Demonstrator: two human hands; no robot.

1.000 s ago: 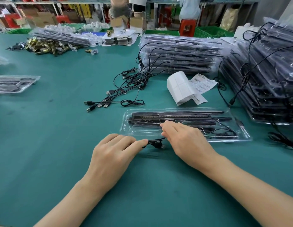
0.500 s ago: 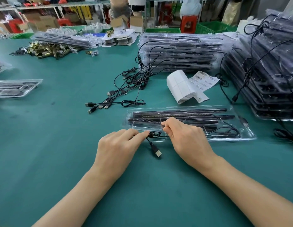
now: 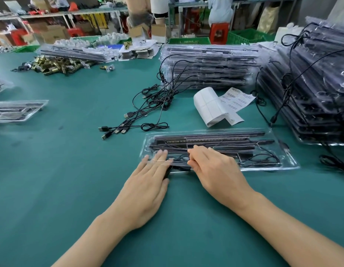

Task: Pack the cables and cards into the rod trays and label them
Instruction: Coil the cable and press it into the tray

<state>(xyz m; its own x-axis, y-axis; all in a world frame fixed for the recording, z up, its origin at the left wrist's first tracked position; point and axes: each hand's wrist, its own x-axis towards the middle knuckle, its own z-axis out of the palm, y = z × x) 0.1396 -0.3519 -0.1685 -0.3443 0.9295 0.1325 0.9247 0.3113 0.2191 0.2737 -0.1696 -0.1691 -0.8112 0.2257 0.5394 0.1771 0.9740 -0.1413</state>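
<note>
In the head view, the cable [image 3: 179, 158], whose USB plug is seen out on the table [image 3: 71, 170] half a second earlier, is now gathered into the near left compartment of the clear tray [image 3: 288, 162]. Only a dark end is left showing at the tray's near edge. The left hand [image 3: 148, 189] is laid flat, its straight fingers pressed on the coil, while the right hand [image 3: 215, 170] is curled and the cable appears to be pinched between thumb and forefinger. The cable step is judged nearly done, with the label roll [image 3: 207, 105] behind the tray not yet used.
</note>
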